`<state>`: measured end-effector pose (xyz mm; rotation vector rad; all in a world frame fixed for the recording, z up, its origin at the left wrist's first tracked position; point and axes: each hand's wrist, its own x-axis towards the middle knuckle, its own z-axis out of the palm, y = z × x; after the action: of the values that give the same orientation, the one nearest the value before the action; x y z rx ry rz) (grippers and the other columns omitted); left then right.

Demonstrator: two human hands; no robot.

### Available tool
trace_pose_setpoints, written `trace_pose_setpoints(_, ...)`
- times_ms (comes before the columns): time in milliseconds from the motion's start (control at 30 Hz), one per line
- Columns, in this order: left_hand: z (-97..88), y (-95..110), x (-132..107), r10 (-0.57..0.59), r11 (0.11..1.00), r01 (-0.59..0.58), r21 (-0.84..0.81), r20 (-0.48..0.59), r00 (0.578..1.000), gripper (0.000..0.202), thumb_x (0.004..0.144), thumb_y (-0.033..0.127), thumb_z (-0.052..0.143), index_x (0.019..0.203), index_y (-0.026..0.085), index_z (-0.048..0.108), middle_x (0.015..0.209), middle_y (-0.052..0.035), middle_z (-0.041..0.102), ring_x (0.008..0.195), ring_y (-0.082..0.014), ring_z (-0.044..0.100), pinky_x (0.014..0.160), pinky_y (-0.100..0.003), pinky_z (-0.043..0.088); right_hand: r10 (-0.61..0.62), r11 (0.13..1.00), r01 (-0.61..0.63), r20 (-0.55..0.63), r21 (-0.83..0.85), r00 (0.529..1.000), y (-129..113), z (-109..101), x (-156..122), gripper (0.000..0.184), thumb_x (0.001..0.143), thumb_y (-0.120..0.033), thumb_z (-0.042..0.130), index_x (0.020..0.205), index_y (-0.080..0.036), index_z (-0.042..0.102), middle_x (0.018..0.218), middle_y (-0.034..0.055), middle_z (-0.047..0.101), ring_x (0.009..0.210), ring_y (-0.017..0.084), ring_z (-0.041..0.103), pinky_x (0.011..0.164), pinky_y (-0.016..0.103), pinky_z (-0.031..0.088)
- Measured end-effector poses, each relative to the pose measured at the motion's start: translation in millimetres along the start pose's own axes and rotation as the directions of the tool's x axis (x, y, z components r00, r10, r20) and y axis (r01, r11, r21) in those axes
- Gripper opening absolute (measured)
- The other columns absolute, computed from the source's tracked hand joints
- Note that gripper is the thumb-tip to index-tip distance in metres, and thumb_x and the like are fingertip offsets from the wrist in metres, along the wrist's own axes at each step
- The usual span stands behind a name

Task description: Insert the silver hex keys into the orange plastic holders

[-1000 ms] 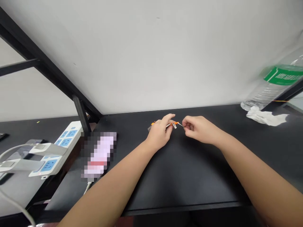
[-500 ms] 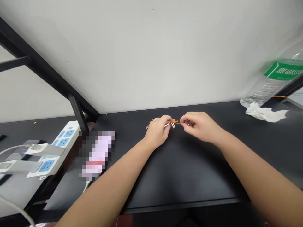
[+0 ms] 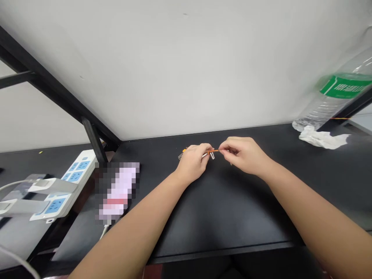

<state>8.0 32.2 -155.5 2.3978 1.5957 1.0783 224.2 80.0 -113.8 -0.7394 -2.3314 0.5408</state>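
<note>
Low over the black tabletop, my left hand (image 3: 193, 159) is closed around a small orange piece with thin white and silvery prongs (image 3: 212, 155). More orange and several thin prongs stick out behind that hand's left side; the middle is hidden under the fingers. To its right, my right hand (image 3: 242, 154) is closed in a pinch at the end of a thin orange strip (image 3: 215, 150) that reaches out from the left hand. Something thin shows just below the right fingertips, too small to name. What kind of object this is I cannot make out.
A blurred-out phone-like object (image 3: 120, 190) with a white cable lies left of my forearm. Beyond it sits a white power strip (image 3: 83, 159) with plugs. At the right stand a plastic bottle (image 3: 341, 87) and a crumpled tissue (image 3: 321, 137). A pale wall (image 3: 192, 69) rises behind.
My right hand has come slightly left, its fingertips now at the orange strip's end, where a thin greyish stretch showed before. The left hand keeps its grip. The view has shifted a little.
</note>
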Motion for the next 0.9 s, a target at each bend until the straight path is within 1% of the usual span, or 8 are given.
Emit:
trace_pose_setpoints(300, 1.6, -3.4, -0.4, 0.083, 0.996, -0.083, 0.042, 0.006, 0.997, 0.021, 0.094, 0.013, 0.054, 0.111, 0.023, 0.060, 0.103, -0.0004, 0.075, 0.091, -0.0173, 0.069, 0.090, -0.033, 0.051, 0.039, 0.999, -0.038, 0.029, -0.033, 0.999, -3.1, 0.1, 2.4, 0.014, 0.091, -0.019, 0.055, 0.087, -0.019, 0.068, 0.083, 0.0022, 0.068, 0.070, 0.013, 0.058, 0.065, 0.026, 0.041)
trace_pose_setpoints(433, 0.1, -1.0, 1.0, 0.096, 0.994, -0.100, 0.049, 0.079, 0.992, 0.019, 0.096, 0.012, 0.051, 0.108, 0.023, 0.061, 0.097, -0.0001, 0.073, 0.090, -0.0174, 0.067, 0.091, -0.034, 0.049, 0.127, 0.980, -0.138, 0.081, 0.141, 0.989, -11.6, 7.8, 1.1, 0.010, 0.087, -0.020, 0.059, 0.078, -0.019, 0.064, 0.074, 0.0009, 0.067, 0.065, 0.013, 0.059, 0.063, 0.026, 0.044)
trace_pose_setpoints(500, -0.4, -0.7, 1.8, 0.094, 0.995, -0.097, 0.032, 0.092, 0.991, 0.020, 0.097, 0.012, 0.050, 0.109, 0.023, 0.061, 0.099, -0.0002, 0.073, 0.090, -0.0169, 0.066, 0.092, -0.033, 0.048, 0.209, 0.908, -0.252, 0.161, 0.335, 0.965, -11.2, 12.5, 0.6, 0.014, 0.089, -0.027, 0.063, 0.077, -0.019, 0.061, 0.070, 0.0008, 0.066, 0.061, 0.013, 0.061, 0.061, 0.027, 0.047)
trace_pose_setpoints(567, -0.3, -1.6, 2.3, 0.106, 0.994, -0.107, 0.014, 0.055, 0.993, 0.020, 0.097, 0.012, 0.051, 0.111, 0.023, 0.060, 0.101, -0.0003, 0.073, 0.091, -0.0163, 0.067, 0.093, -0.033, 0.048, 0.268, 0.772, -0.366, 0.256, 0.519, 0.929, -5.8, 16.4, 1.2, 0.023, 0.090, -0.039, 0.066, 0.082, -0.018, 0.061, 0.069, 0.0018, 0.067, 0.060, 0.015, 0.063, 0.060, 0.028, 0.050)
trace_pose_setpoints(633, 0.2, -3.2, 2.3, 0.137, 0.991, -0.137, 0.010, 0.005, 0.991, 0.021, 0.097, 0.013, 0.053, 0.113, 0.023, 0.060, 0.101, -0.0003, 0.073, 0.093, -0.0162, 0.067, 0.093, -0.034, 0.048, 0.278, 0.680, -0.412, 0.307, 0.606, 0.910, 2.6, 19.6, 3.1, 0.033, 0.090, -0.049, 0.068, 0.084, -0.017, 0.062, 0.066, 0.0023, 0.066, 0.059, 0.016, 0.062, 0.059, 0.029, 0.050)
trace_pose_setpoints(700, 0.7, -4.7, 2.1, 0.176, 0.984, -0.175, 0.015, -0.023, 0.984, 0.021, 0.096, 0.012, 0.052, 0.112, 0.023, 0.060, 0.102, -0.0010, 0.073, 0.093, -0.0163, 0.067, 0.093, -0.034, 0.048, 0.308, 0.716, -0.394, 0.246, 0.577, 0.919, 10.8, 22.9, 5.6, 0.037, 0.088, -0.052, 0.070, 0.082, -0.016, 0.062, 0.063, 0.0009, 0.061, 0.056, 0.013, 0.055, 0.055, 0.026, 0.045)
trace_pose_setpoints(800, 0.5, -5.3, 1.6, 0.198, 0.980, -0.197, 0.022, -0.058, 0.978, 0.019, 0.097, 0.013, 0.051, 0.111, 0.022, 0.062, 0.105, -0.0030, 0.073, 0.094, -0.0165, 0.067, 0.093, -0.035, 0.049, 0.354, 0.836, -0.342, 0.056, 0.429, 0.934, 17.8, 28.8, 7.9, 0.039, 0.084, -0.053, 0.075, 0.081, -0.017, 0.061, 0.067, -0.0010, 0.058, 0.058, 0.010, 0.049, 0.054, 0.023, 0.038)
trace_pose_setpoints(900, -1.1, -3.8, 1.0, 0.178, 0.984, -0.178, 0.017, -0.089, 0.980, 0.021, 0.097, 0.013, 0.050, 0.112, 0.023, 0.063, 0.110, -0.0038, 0.073, 0.100, -0.0172, 0.068, 0.096, -0.035, 0.050, 0.360, 0.820, -0.356, 0.080, 0.449, 0.930, 18.7, 35.5, 7.3, 0.042, 0.087, -0.058, 0.071, 0.086, -0.019, 0.056, 0.069, -0.0019, 0.060, 0.058, 0.010, 0.053, 0.055, 0.023, 0.042)
